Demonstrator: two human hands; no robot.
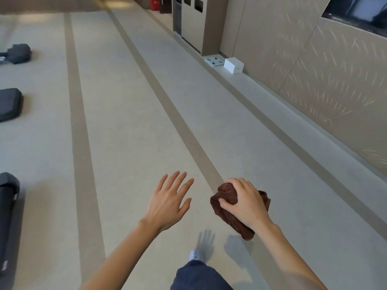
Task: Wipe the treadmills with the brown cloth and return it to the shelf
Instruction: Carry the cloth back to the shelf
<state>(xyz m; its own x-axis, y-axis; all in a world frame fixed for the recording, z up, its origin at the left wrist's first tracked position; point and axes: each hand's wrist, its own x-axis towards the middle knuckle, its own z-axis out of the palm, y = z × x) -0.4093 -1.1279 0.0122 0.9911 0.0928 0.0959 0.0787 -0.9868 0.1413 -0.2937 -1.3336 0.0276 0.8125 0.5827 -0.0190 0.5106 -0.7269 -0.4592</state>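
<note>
Along the left edge of the floor (125,122) lie three dark machine ends (8,103), and over the striped floor my left hand (167,203) hangs in the air, its fingers (177,181) straight and spread, holding nothing. Just to its right, my right hand (243,203) has its fingers curled round the bunched brown cloth (228,216), which is held in the air above the floor, under my palm. Far off to the right, at the foot of the wall (314,70), a flat white scale (213,60) and a white box (234,65) sit side by side.
</note>
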